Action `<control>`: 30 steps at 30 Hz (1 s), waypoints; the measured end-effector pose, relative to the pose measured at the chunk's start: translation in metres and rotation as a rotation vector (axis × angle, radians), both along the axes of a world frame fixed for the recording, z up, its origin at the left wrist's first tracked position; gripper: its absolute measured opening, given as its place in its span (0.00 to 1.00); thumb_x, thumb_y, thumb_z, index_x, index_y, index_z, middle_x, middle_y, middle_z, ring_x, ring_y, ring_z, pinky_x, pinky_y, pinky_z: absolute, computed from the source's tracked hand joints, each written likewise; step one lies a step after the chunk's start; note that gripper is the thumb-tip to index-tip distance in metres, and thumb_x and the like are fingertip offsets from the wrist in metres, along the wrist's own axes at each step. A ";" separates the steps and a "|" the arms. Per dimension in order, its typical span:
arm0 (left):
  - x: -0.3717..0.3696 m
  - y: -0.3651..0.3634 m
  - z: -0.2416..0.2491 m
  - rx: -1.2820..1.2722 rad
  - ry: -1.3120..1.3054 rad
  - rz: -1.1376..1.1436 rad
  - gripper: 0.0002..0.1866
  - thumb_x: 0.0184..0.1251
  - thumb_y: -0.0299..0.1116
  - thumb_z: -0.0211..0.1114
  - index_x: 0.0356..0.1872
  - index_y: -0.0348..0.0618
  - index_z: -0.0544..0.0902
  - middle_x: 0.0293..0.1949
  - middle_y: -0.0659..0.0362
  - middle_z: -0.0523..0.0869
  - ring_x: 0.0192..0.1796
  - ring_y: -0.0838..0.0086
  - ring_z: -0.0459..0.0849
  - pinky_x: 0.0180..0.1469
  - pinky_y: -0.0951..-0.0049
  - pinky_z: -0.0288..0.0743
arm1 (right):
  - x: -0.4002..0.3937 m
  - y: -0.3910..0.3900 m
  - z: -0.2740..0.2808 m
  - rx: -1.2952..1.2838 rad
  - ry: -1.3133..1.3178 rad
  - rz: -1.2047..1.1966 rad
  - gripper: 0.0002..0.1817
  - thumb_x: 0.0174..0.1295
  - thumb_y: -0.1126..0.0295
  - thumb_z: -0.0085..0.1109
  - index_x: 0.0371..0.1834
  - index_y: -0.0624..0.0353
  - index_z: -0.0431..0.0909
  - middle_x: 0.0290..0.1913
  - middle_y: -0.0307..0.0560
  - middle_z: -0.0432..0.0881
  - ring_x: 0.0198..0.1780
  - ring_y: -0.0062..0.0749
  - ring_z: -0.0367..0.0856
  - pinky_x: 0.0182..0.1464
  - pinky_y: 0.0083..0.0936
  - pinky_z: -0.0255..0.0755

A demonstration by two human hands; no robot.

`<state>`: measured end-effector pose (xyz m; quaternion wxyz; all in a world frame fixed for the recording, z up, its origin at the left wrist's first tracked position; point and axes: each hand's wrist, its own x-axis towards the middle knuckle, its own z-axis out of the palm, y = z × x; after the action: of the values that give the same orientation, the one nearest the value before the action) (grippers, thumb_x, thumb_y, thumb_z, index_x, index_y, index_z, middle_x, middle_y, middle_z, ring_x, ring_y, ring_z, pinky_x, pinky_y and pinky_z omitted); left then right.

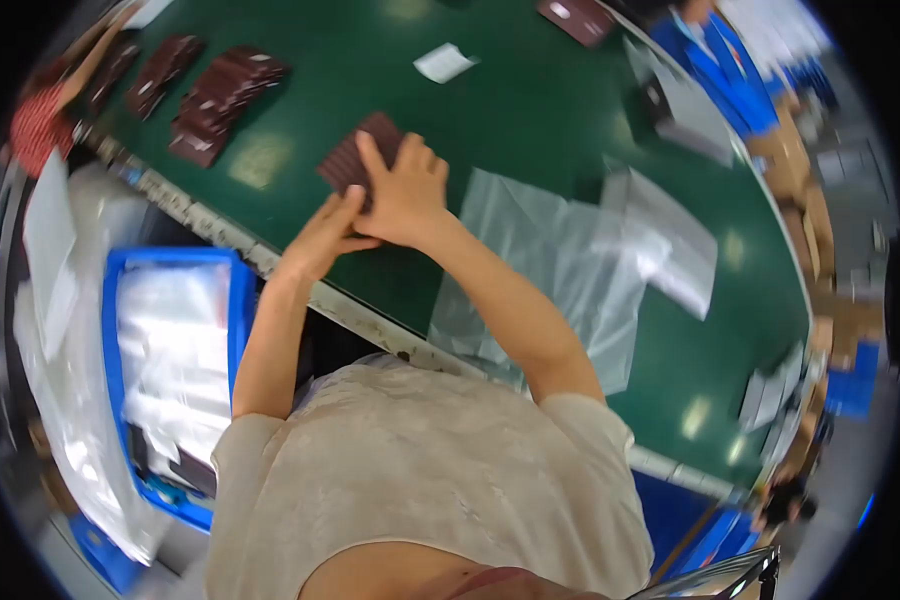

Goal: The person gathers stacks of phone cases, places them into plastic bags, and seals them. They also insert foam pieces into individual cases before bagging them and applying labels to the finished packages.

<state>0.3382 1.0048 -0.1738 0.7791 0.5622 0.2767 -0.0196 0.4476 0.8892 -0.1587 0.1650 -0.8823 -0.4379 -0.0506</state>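
Note:
A stack of flat maroon pieces (345, 160) sits at the middle of the green table; its exact kind does not show. My right hand (407, 190) grips it from the right, thumb over the top and fingers at the far right edge. Against the near left corner of the same stack, my left hand (327, 235) presses with its fingers together; part of the grip is hidden. To the right of my right forearm lies a clear plastic bag (560, 270), flat on the table.
Several maroon stacks (225, 95) lie at the far left, near another person's arm (95, 55). A small white paper (444, 63) and a maroon piece (576, 20) lie farther back. Wrapped packages (660, 235) are at right. Below the table edge stands a blue-rimmed bin (240, 310).

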 end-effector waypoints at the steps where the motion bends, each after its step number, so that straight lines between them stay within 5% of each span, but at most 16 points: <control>1: 0.000 0.000 -0.001 0.036 -0.017 -0.036 0.29 0.79 0.56 0.53 0.63 0.40 0.73 0.51 0.57 0.82 0.54 0.66 0.85 0.55 0.61 0.83 | 0.008 0.005 -0.009 0.040 0.011 -0.041 0.57 0.41 0.42 0.71 0.79 0.43 0.59 0.61 0.71 0.64 0.58 0.63 0.66 0.56 0.57 0.62; 4: -0.001 -0.022 0.001 0.229 -0.050 -0.104 0.25 0.78 0.52 0.57 0.57 0.39 0.74 0.50 0.57 0.82 0.50 0.71 0.84 0.49 0.69 0.83 | 0.041 -0.017 0.009 -0.015 0.172 -0.042 0.58 0.41 0.43 0.71 0.80 0.41 0.57 0.62 0.71 0.66 0.61 0.66 0.67 0.62 0.55 0.63; 6: -0.004 -0.045 0.012 0.636 -0.198 -0.140 0.21 0.76 0.47 0.61 0.54 0.39 0.77 0.49 0.58 0.83 0.50 0.73 0.84 0.45 0.72 0.81 | 0.071 -0.050 0.039 0.063 0.747 -0.054 0.56 0.46 0.47 0.70 0.81 0.47 0.55 0.68 0.67 0.67 0.68 0.59 0.68 0.69 0.44 0.62; 8: -0.006 -0.074 0.023 0.872 -0.340 -0.230 0.17 0.72 0.43 0.66 0.50 0.40 0.79 0.47 0.57 0.83 0.48 0.73 0.85 0.44 0.71 0.80 | 0.083 -0.104 0.043 0.607 1.118 0.151 0.54 0.51 0.51 0.68 0.81 0.56 0.53 0.73 0.60 0.66 0.71 0.46 0.68 0.72 0.32 0.62; 11: 0.009 -0.151 0.021 1.038 -0.828 -0.566 0.17 0.65 0.41 0.71 0.48 0.42 0.80 0.43 0.54 0.82 0.45 0.62 0.84 0.47 0.63 0.79 | 0.070 -0.192 0.071 0.864 1.173 -0.003 0.54 0.50 0.58 0.69 0.80 0.66 0.52 0.72 0.57 0.69 0.68 0.40 0.72 0.69 0.34 0.66; 16: 0.027 -0.223 -0.066 1.096 -0.972 -0.858 0.16 0.62 0.40 0.73 0.43 0.43 0.78 0.40 0.55 0.82 0.44 0.56 0.83 0.46 0.60 0.77 | -0.007 -0.315 0.086 0.867 1.187 -0.253 0.64 0.37 0.53 0.73 0.82 0.61 0.52 0.75 0.55 0.64 0.74 0.42 0.64 0.76 0.32 0.50; 18: 0.042 -0.231 -0.066 1.110 -0.994 -0.917 0.16 0.62 0.39 0.72 0.42 0.43 0.78 0.39 0.55 0.82 0.43 0.57 0.83 0.45 0.61 0.77 | -0.047 -0.341 0.092 0.847 1.329 -0.209 0.67 0.31 0.52 0.75 0.81 0.61 0.54 0.76 0.55 0.64 0.75 0.43 0.63 0.77 0.31 0.47; 20: 0.054 -0.226 -0.049 0.730 -0.748 -0.888 0.13 0.65 0.37 0.69 0.41 0.42 0.77 0.35 0.54 0.82 0.40 0.58 0.83 0.42 0.63 0.75 | -0.082 -0.358 0.075 0.905 1.351 -0.156 0.66 0.27 0.58 0.72 0.79 0.70 0.55 0.74 0.61 0.65 0.75 0.45 0.65 0.77 0.32 0.51; 25: 0.093 -0.211 -0.015 0.337 -0.363 -0.738 0.08 0.69 0.33 0.65 0.40 0.41 0.75 0.30 0.50 0.80 0.36 0.57 0.82 0.37 0.66 0.72 | -0.120 -0.355 0.066 0.763 1.194 -0.389 0.65 0.29 0.57 0.74 0.79 0.65 0.56 0.72 0.65 0.66 0.75 0.52 0.63 0.77 0.36 0.51; 28: 0.085 -0.213 0.036 0.541 -0.490 -0.735 0.06 0.72 0.32 0.64 0.40 0.41 0.78 0.33 0.54 0.83 0.34 0.66 0.83 0.36 0.73 0.72 | -0.122 -0.308 0.057 0.043 0.316 -0.771 0.61 0.34 0.57 0.75 0.80 0.59 0.57 0.65 0.70 0.70 0.71 0.63 0.64 0.75 0.45 0.53; 30: 0.074 -0.219 0.044 0.696 -0.696 -0.726 0.06 0.73 0.32 0.63 0.41 0.41 0.78 0.31 0.55 0.82 0.32 0.70 0.81 0.35 0.74 0.71 | -0.109 -0.284 0.050 0.043 0.220 -0.720 0.60 0.37 0.56 0.75 0.79 0.57 0.58 0.63 0.71 0.70 0.69 0.67 0.64 0.74 0.49 0.54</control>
<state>0.4126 0.7859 -0.1302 0.5378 0.8157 -0.2130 -0.0073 0.3382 0.6051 -0.1082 0.2013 -0.9762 -0.0784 -0.0193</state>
